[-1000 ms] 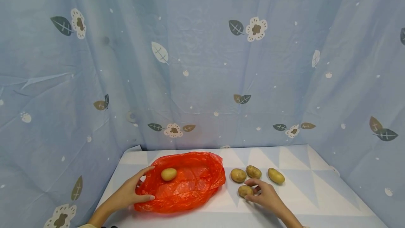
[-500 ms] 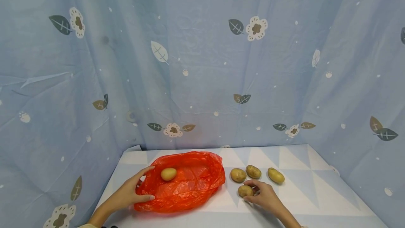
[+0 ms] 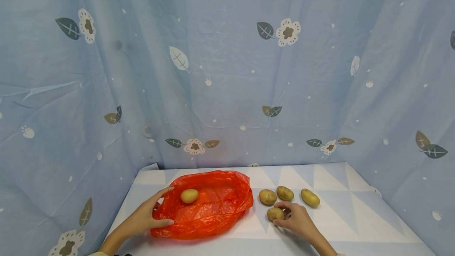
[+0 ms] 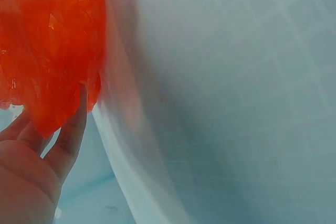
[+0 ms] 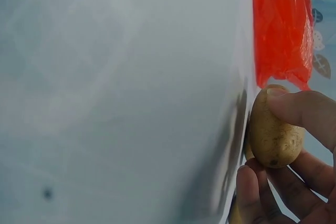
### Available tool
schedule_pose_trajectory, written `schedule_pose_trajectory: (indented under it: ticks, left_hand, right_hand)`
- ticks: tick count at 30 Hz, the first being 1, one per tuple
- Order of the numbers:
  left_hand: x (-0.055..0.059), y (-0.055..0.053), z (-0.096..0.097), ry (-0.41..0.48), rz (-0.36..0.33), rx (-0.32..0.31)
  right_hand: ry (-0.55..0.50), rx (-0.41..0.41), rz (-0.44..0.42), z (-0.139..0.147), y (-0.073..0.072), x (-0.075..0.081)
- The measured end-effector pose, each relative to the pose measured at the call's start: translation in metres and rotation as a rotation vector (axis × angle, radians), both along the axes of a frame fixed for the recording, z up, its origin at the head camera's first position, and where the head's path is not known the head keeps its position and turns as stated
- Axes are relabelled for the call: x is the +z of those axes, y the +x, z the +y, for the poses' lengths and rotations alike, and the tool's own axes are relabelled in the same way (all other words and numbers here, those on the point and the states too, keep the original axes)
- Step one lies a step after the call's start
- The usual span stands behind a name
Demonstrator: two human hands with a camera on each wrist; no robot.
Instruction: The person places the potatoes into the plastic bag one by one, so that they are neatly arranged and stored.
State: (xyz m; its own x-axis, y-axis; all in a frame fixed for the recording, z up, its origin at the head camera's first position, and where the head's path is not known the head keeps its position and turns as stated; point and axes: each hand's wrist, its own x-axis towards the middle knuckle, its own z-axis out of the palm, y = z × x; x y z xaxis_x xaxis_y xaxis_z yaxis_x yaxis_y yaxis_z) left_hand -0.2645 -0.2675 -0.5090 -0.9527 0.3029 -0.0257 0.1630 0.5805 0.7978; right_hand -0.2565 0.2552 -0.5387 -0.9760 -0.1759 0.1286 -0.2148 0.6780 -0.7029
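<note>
- On my head feed, the left hand (image 3: pixel 146 215) is at the near left side of the red plastic bag (image 3: pixel 213 224), thumb toward me and fingers on the far side; I read it as grasping the bag's edge between them.
- My left wrist feed agrees: bunched red film sits between the thumb and the other fingers.
- The bag lies spread on the left half of the table (image 3: pixel 355 224), its mouth gaping upward, and I see one bagged potato (image 3: pixel 189 196) inside, toward the left.
- The right hand (image 3: pixel 298 219) is to the right of the bag and grasps the held potato (image 3: pixel 275 214), thumb on one side, fingers on the other.
- That potato is outside the bag, close to the table; I can't tell whether it touches the surface.
- Just beyond it I have a round potato (image 3: pixel 267 196), with a brown-spotted potato (image 3: pixel 285 193) just beside that one.
- A smoother yellow potato (image 3: pixel 310 198) lies apart, farther right.
- Behind everything hangs a pale blue curtain (image 3: pixel 227 82) printed with leaves and flowers; the table cover shows white and pale blue triangles.
</note>
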Motion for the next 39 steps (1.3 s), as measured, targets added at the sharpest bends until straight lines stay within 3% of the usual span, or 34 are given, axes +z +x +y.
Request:
schedule_pose_trajectory:
  ticks: [16,27,39]
  left_hand:
    - [0.000,0.000,0.000,0.002,0.003,0.003]
    - [-0.002,-0.001,-0.001,0.005,0.014,-0.008]
    - [0.000,-0.002,0.000,0.014,0.018,-0.019]
  right_hand:
    - [-0.047,-0.027,0.029,-0.009,-0.002,0.015]
    - [-0.088,0.018,0.078,-0.014,-0.005,0.022]
    - [-0.112,0.015,0.075,-0.023,-0.003,0.031]
